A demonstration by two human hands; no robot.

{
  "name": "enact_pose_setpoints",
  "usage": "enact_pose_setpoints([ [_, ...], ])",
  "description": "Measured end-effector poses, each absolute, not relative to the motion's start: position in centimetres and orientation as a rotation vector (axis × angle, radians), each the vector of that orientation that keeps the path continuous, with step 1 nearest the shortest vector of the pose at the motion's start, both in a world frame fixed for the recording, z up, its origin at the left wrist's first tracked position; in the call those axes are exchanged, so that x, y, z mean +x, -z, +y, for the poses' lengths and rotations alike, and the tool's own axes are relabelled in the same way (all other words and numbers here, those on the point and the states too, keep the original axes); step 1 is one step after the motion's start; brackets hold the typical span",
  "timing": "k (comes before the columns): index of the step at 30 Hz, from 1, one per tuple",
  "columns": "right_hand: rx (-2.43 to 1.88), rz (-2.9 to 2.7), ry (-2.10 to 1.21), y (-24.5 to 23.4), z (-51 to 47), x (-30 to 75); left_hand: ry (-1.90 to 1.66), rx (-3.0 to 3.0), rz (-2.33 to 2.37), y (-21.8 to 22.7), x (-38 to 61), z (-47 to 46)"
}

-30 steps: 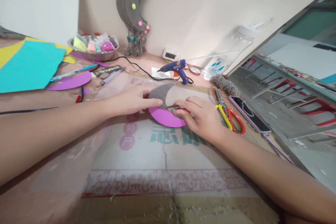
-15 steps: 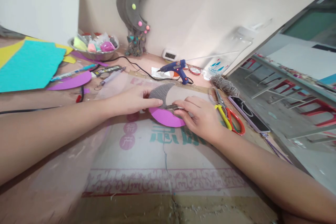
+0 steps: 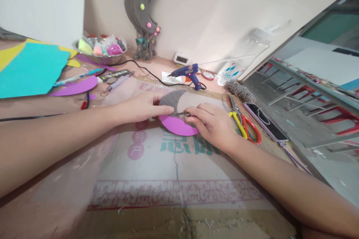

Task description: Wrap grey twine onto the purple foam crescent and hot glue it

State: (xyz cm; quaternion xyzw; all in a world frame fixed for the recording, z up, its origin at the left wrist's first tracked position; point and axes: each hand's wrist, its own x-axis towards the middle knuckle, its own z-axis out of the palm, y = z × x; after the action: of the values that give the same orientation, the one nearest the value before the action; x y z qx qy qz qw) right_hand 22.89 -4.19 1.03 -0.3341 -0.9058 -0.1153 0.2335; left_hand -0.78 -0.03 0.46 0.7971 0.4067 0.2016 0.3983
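Soft indoor light, fine detail smeared
Beyond the purple card, the wall is pale and bright; far to its right, red stools look stretched and blurred; on its near side, the brown board lies dim.

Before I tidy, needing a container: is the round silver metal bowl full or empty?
Not empty: the bowl holds yellow, peach and purple lumps visible above its near rim; I cannot tell how deep they go.
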Motion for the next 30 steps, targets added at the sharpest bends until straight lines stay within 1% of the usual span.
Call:
enact_pose_setpoints([
  [6, -0.981, -2.377, 0.184, -0.67, -4.02, 23.34, -0.528, 2.006, 1.008, -0.38, -0.83, -0.04],
  [15, -0.924, -2.444, 0.310, -0.92, -4.07, 22.98, -0.538, 2.026, 1.013, -0.68, -0.70, -0.21],
  [25, -0.996, -2.475, 0.264, -1.00, -4.15, 22.98, -0.555, 1.993, 0.967, -0.65, -0.87, -0.04],
  [27, -1.016, -2.454, 0.207, -1.04, -4.24, 22.99, -0.545, 2.002, 0.990, -0.76, -0.85, -0.15],
  [30, -1.112, -2.316, 0.009, -1.08, -4.49, 22.85, -0.534, 2.005, 1.035, -0.81, -0.81, -0.25],
])
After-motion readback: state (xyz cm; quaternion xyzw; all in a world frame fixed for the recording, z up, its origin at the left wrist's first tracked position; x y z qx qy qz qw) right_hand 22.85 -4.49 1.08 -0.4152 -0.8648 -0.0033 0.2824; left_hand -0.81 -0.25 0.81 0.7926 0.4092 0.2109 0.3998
